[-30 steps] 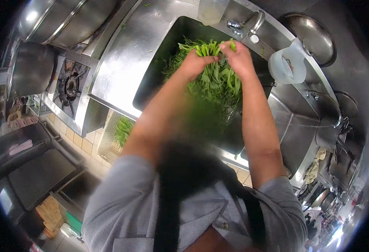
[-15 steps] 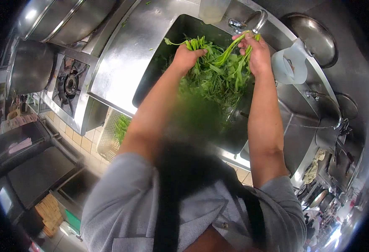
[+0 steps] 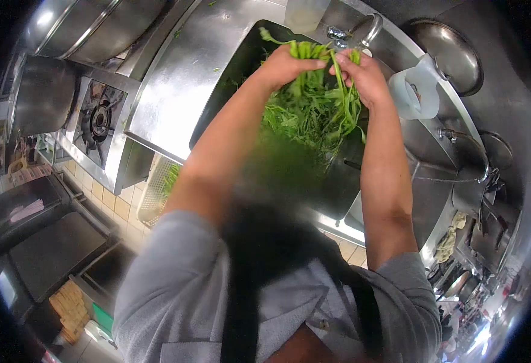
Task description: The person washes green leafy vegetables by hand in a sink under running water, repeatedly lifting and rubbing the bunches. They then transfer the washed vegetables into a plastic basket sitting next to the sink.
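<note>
My left hand (image 3: 284,65) grips a bunch of green stems (image 3: 306,51) over the far part of the sink (image 3: 217,107). Close beside it on the right, my right hand (image 3: 362,75) is closed on a few long leafy stems (image 3: 341,97), whose leaves hang down. Below both hands, a heap of leafy greens (image 3: 295,118) lies in the sink. A dark blur hides the near part of the heap.
A faucet (image 3: 371,30) and a cloudy plastic container (image 3: 306,13) stand behind the sink. A white plastic jug (image 3: 413,91) is at the right. A gas burner (image 3: 100,118) is on the left, with a white basket (image 3: 152,193) of greens below the counter.
My left hand has moved right and slightly up with its bunch, and my right hand has shifted a little left and down. The two hands are now closer together.
</note>
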`<action>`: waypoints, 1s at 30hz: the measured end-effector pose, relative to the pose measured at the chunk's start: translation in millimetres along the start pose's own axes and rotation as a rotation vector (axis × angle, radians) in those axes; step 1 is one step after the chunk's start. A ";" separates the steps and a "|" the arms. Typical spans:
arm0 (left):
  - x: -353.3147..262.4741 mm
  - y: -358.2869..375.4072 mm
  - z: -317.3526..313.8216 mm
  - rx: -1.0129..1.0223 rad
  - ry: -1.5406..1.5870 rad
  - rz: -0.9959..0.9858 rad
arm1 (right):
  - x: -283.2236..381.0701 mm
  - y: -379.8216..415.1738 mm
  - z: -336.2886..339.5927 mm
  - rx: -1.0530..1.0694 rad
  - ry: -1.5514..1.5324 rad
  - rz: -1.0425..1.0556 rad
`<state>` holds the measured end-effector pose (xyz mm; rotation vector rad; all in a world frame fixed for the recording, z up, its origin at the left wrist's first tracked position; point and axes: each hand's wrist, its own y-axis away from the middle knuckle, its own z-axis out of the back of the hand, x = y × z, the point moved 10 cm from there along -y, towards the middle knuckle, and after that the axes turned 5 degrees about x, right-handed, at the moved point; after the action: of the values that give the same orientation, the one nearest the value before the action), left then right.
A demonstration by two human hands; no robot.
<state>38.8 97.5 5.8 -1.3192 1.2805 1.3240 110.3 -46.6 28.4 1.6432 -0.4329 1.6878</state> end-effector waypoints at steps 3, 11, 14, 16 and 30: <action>-17.2 -12.7 -21.8 0.159 0.009 -0.071 | -1.9 0.6 -7.6 0.065 -0.122 -0.016; -27.1 -6.1 5.0 -0.131 0.063 -0.049 | 14.2 12.0 19.0 -0.159 0.491 0.170; -32.2 8.3 4.2 -0.214 0.103 0.080 | 22.3 18.1 -0.6 -0.171 0.694 0.185; -22.4 5.4 8.5 -0.288 0.194 0.059 | 25.7 18.4 -9.7 -0.212 0.787 0.207; 4.6 30.0 10.8 -0.420 0.360 0.067 | -48.3 8.5 43.1 -0.385 -0.161 -0.025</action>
<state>7.4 104.3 3.2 -1.8888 1.3353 1.5049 131.3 -94.7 -10.5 1.4917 -0.7611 1.3561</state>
